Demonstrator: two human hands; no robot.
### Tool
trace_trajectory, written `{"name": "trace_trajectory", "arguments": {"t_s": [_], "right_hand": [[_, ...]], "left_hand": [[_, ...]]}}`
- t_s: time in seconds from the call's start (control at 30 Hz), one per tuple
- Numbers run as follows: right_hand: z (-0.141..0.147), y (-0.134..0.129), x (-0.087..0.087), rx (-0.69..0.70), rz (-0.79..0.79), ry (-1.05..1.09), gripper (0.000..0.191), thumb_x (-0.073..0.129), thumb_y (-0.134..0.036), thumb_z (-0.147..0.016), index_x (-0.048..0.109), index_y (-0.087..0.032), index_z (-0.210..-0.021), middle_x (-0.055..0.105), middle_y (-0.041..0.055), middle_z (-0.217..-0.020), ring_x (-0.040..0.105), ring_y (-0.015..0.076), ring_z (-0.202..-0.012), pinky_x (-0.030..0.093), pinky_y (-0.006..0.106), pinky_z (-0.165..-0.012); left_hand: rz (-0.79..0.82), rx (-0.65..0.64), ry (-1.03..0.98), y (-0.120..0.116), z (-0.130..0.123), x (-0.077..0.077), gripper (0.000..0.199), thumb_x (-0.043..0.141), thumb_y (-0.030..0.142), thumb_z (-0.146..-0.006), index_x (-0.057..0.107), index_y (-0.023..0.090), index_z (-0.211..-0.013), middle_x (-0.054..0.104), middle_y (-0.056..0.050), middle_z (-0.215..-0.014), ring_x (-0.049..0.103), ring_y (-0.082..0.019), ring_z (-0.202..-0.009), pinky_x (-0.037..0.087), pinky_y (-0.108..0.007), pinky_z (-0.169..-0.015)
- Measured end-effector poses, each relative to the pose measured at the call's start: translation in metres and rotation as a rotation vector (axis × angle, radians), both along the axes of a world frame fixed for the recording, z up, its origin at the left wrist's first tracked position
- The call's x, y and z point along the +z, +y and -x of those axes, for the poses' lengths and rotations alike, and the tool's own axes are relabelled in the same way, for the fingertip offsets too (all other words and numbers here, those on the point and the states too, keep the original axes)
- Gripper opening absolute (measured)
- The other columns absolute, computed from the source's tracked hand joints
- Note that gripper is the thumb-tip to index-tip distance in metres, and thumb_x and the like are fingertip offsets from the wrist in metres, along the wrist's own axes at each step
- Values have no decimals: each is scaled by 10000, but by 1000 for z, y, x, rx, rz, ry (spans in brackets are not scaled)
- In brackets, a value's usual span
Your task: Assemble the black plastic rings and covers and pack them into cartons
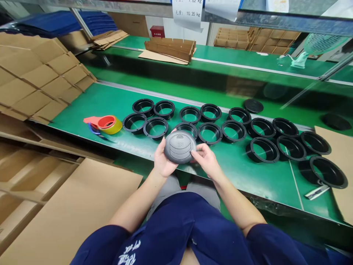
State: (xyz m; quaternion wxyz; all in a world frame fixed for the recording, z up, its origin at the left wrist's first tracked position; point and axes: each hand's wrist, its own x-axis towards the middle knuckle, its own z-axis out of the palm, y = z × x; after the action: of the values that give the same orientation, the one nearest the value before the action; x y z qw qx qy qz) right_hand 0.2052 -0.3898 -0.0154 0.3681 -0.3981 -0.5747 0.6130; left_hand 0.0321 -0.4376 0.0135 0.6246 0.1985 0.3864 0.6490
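A round dark grey disc (pixel 180 147) with curved lines and a small mark on its face is held up over the table's front edge. My left hand (pixel 164 160) is wrapped round its left side and underside. At its right edge, my right hand (pixel 205 158) closes its thumb and fingers on the rim. Just beyond the disc, black rings (pixel 210 133) lie in two rough rows on the green table (pixel 110 92), running from left of centre to the right end.
Yellow tape on a red dispenser (pixel 106 123) lies at left. Cardboard dividers (pixel 41 73) rise behind it. A cutter (pixel 317 192) lies at right beside a cardboard sheet (pixel 331 143). A black disc (pixel 253 105) and green fan (pixel 306 51) are further back. Cardboard (pixel 74 213) covers the lower left.
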Motion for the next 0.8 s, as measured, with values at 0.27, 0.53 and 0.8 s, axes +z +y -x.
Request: {"name": "trace_trajectory", "arguments": {"t_s": [0.27, 0.53, 0.8], "right_hand": [[6, 4, -5, 55, -903, -401, 402, 421, -446, -1065, 753, -316, -1251, 527, 67, -1485, 357, 313, -1426, 325, 578, -1234], [5, 11, -4, 111, -678, -274, 543, 291, -526, -1089, 759, -274, -1200, 560, 82, -1443, 438, 265, -1394, 370, 516, -1217], [-3, 10, 1, 43, -681, -266, 501, 329, -530, -1080, 754, -298, -1207, 549, 72, -1438, 443, 266, -1379, 393, 499, -1198]], "left_hand": [[33, 36, -200, -26, -6, -8, 573, 481, 523, -1013, 476, 259, -1522, 635, -85, -1415, 570, -300, -1344, 427, -513, -1175], [55, -12, -402, -22, -8, -10, 518, 445, 499, -1044, 511, 259, -1498, 677, -116, -1335, 607, -352, -1300, 419, -643, -1139], [124, -10, -462, -15, -6, -11, 537, 412, 554, -1042, 636, 180, -1356, 728, -147, -1159, 649, -354, -1216, 469, -621, -1089]]}}
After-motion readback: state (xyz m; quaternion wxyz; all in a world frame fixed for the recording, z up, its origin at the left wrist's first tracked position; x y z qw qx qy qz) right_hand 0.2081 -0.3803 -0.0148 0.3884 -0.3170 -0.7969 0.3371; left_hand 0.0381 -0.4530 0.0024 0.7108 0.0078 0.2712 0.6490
